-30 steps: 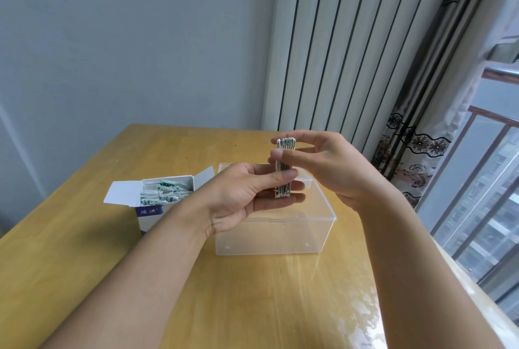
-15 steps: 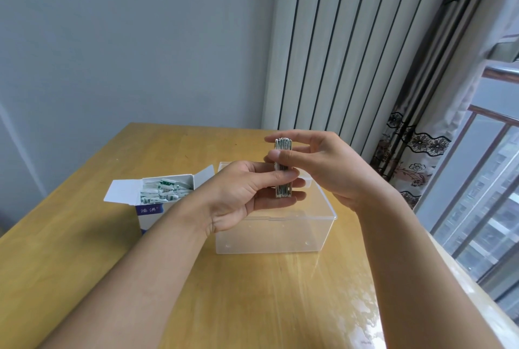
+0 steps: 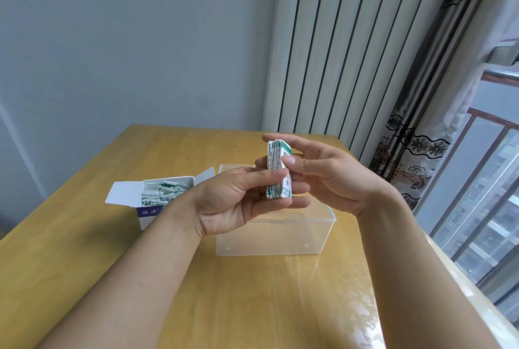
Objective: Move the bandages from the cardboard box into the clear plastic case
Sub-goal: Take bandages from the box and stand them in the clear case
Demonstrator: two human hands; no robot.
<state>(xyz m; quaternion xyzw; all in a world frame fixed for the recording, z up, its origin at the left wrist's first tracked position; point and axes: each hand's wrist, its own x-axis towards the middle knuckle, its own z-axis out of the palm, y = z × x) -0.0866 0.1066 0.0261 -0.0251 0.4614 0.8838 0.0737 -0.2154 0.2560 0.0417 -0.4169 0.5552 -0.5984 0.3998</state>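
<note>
Above the open clear plastic case (image 3: 269, 236) mid-counter, our left hand (image 3: 238, 202) and right hand (image 3: 323, 177) both pinch an upright stack of green-and-white wrapped bandages (image 3: 278, 170). We judge it light, thin and apt to fan apart, so we squeeze its flat faces. More bandages sit in the white-and-blue cardboard box (image 3: 151, 208) toward the left edge; our hands hide the case's inside.

Stack of white-and-green paper-wrapped bandages (image 3: 278, 170), matt. Beneath the grip: clear smooth plastic case (image 3: 269, 239). Left of it: white-and-blue matt cardboard box (image 3: 146, 212). Yellow wooden table (image 3: 252, 301), glossy varnish.
</note>
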